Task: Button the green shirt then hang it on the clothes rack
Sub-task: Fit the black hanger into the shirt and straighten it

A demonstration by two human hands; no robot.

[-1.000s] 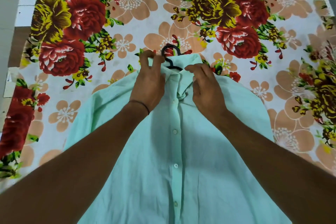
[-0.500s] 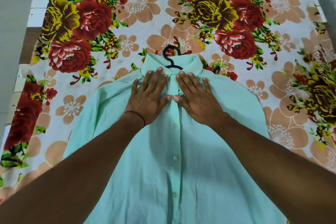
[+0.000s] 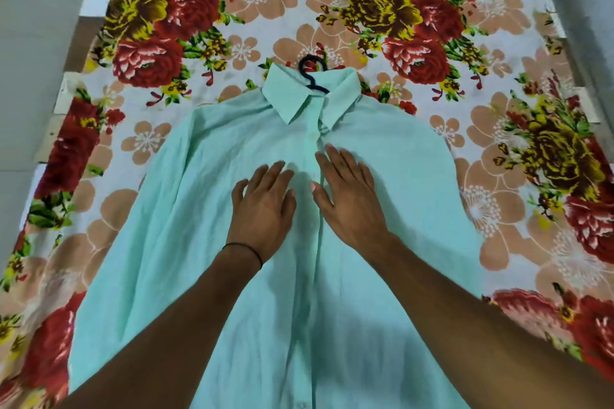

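The pale green shirt (image 3: 398, 192) lies flat and face up on the flowered bedsheet (image 3: 232, 10), its front placket closed down the middle. The collar points away from me, and the black hook of a hanger (image 3: 310, 71) sticks out of it. My left hand (image 3: 262, 206) rests palm down on the chest, just left of the placket, fingers spread. Flat on the cloth right of the placket is my right hand (image 3: 349, 196), fingers apart. Neither hand grips anything. The rest of the hanger is hidden inside the shirt.
The sheet covers a bed whose left edge (image 3: 69, 83) borders grey floor (image 3: 33, 26). At the top right the bed ends at its right edge (image 3: 545, 3). No clothes rack is in view.
Both hands let go of the collar, flattened onto the shirt and slid down from the collar to the chest. The collar now lies neatly folded with the hook showing.
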